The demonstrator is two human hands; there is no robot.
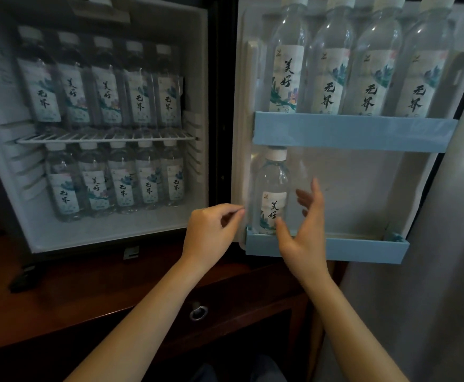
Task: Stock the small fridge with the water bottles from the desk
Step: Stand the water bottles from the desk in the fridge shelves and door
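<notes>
The small fridge stands open on a dark wooden desk. Rows of labelled water bottles fill its upper shelf and lower shelf. Its door swings to the right; several bottles stand in the upper blue door rack. One bottle stands upright at the left end of the lower door rack. My right hand is just right of that bottle, fingers spread, holding nothing. My left hand hovers left of it near the door edge, fingers loosely curled and empty.
The lower door rack has free room to the right of the single bottle. A drawer with a metal ring pull sits in the desk front below my arms. A pale curtain or wall lies to the right of the door.
</notes>
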